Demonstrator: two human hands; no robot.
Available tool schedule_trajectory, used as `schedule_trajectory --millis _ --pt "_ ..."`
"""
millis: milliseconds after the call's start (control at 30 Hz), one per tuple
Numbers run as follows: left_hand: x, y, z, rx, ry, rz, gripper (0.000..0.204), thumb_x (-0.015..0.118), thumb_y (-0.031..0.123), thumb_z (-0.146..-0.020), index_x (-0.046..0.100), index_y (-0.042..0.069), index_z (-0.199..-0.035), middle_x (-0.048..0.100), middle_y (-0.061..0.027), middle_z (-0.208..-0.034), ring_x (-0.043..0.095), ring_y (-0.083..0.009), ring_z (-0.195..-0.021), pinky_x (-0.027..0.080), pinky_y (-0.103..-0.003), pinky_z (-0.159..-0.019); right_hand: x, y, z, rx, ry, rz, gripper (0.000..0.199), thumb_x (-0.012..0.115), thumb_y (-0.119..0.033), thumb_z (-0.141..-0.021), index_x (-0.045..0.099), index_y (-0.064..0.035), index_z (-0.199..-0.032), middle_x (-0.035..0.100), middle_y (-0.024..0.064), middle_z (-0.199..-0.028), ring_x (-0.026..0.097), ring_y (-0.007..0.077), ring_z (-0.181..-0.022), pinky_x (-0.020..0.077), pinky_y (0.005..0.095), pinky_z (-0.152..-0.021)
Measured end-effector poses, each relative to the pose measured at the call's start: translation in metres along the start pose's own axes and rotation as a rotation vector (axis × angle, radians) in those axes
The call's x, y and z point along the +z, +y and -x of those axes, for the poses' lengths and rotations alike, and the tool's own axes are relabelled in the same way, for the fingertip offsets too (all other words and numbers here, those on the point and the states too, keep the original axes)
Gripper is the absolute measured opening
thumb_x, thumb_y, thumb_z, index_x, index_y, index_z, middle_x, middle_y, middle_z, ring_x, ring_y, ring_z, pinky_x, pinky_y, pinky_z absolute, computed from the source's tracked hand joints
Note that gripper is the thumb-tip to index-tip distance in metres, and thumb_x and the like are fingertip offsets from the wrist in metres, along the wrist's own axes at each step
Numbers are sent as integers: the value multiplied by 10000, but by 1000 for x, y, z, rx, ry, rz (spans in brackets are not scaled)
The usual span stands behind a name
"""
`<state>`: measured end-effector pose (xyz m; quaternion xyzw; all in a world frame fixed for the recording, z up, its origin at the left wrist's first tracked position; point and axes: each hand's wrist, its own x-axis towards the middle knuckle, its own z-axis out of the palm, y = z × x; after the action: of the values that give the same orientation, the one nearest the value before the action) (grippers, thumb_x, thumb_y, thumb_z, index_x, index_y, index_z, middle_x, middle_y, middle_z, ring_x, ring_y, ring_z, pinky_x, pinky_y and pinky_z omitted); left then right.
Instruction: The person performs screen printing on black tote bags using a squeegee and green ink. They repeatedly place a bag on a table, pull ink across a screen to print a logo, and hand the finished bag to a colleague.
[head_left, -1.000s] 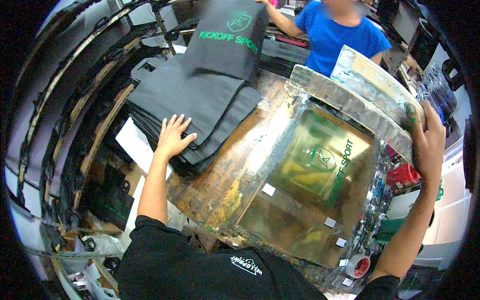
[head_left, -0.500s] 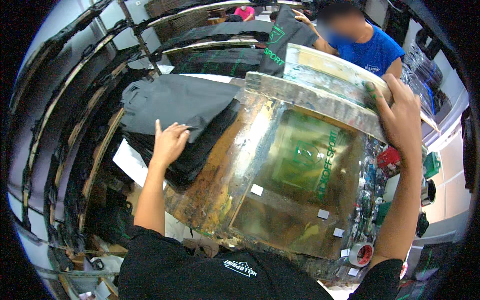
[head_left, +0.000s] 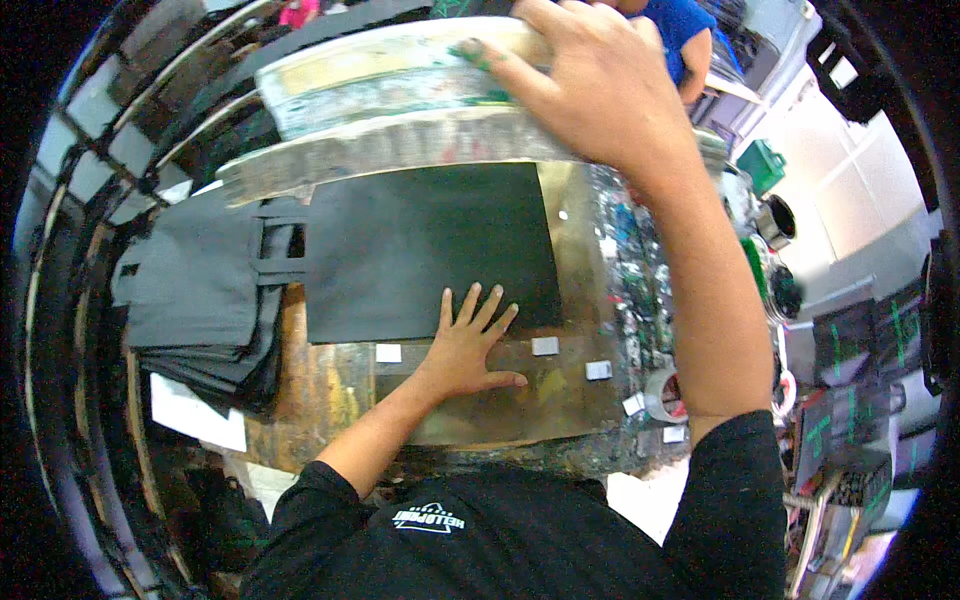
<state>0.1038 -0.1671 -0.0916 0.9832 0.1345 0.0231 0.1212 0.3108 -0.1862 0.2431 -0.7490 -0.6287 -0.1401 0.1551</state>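
Observation:
A black fabric bag (head_left: 420, 240) lies flat on the stained printing board (head_left: 340, 395), its handle toward the left. My left hand (head_left: 465, 355) rests palm down at the bag's near edge, fingers spread and partly on the cloth. Above the far side of the bag, my right hand (head_left: 610, 90) grips a long ink-smeared squeegee (head_left: 370, 75), its thumb stained green. Directly below the squeegee runs the grey wooden bar of a raised screen frame (head_left: 390, 150). More black bags (head_left: 195, 285) are piled at the left of the board.
Small white tabs (head_left: 545, 346) and a tape roll (head_left: 662, 395) sit along the board's near right. A green container (head_left: 762, 167) and a metal cup (head_left: 775, 220) stand farther right. Drying racks (head_left: 60, 300) line the left. A person in blue (head_left: 685, 45) is beyond the frame.
A bag from the pile now covers the green print on the board. My left hand has moved right, from the pile to the bag's near edge. The view has turned rightward.

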Motion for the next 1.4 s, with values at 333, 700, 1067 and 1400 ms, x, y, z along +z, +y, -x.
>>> schedule_trajectory --millis 333,700,1067,1400 --pt "25 58 -51 65 101 69 1186 523 921 -788 420 70 -1608 275 -233 -1705 162 -496 -1582 13 -762 -1208 16 15 0 -39 199 73 669 390 -605 -1080 685 -4 -1070 656 132 -910 607 246 -927 439 467 -946" --pt "28 66 -39 47 86 94 1224 533 931 -779 340 88 -1644 264 -244 -1709 168 -506 -1582 28 -712 -1243 12 5 -2 -5 76 18 705 378 -681 -1071 647 -32 -1028 665 129 -934 612 234 -933 498 420 -929" --pt "-135 -60 42 -231 1093 1126 1025 832 81 -887 157 66 -1658 666 -79 -1132 654 -140 -929 561 -306 -842 44 15 23 -135 464 134 518 630 -566 -947 718 -70 -1065 723 173 -979 679 382 -966 462 542 -860" --pt "-80 -48 126 -608 818 975 735 1004 121 -661 654 -27 -1291 733 -94 -1160 691 -169 -1067 579 -334 -917 118 -41 161 10 -51 139 713 848 -310 -804 532 -49 -1387 593 147 -1249 536 317 -1243 316 532 -1117"
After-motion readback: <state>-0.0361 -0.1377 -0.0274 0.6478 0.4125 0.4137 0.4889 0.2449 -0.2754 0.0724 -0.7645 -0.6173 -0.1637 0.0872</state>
